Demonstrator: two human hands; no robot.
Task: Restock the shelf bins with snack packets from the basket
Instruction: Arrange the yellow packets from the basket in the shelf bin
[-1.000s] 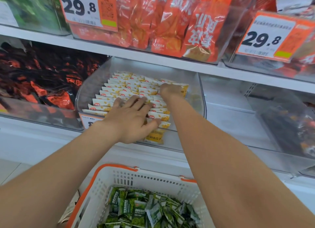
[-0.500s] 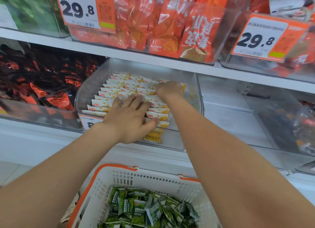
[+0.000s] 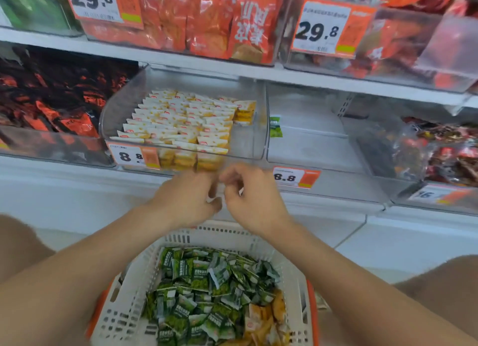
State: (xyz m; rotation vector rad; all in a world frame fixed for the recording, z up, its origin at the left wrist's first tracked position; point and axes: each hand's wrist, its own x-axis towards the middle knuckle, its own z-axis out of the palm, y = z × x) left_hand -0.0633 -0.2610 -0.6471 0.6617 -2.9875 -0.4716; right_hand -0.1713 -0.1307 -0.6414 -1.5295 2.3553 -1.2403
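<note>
Far left of the fingers, on the lower shelf: a bin of dark red packets [image 3: 51, 100], heaped loose; up and left of the fingers, just above them: a clear bin [image 3: 121, 107] holding yellow-and-white packets [image 3: 181, 123] in tidy rows across its left and middle part, with an 8.8 price tag [image 3: 134, 157] at its front left corner; higher, on the upper shelf: orange packets [image 3: 212, 22] upright beside a 29.8 price tag [image 3: 103, 1]; centre, in front of the shelf edge: left hand [image 3: 186, 201], back up, fingers [image 3: 213, 210] curled in toward the right hand [image 3: 254, 201], whose fingers [image 3: 232, 177] are likewise curled; the two sets of fingers nearly meet, blurred; whether they pinch anything cannot be told; directly below the fingers: a white basket [image 3: 222, 233] with orange trim, filled with green packets [image 3: 207, 288], a few yellow packets [image 3: 263, 317] at its near right corner; up and right of the fingers: a second clear bin [image 3: 310, 149] with a single green packet [image 3: 275, 127] against its left wall and a second 8.8 tag [image 3: 294, 177] on its front; far right of the fingers: a bin of mixed red and dark packets [image 3: 439, 151].
</note>
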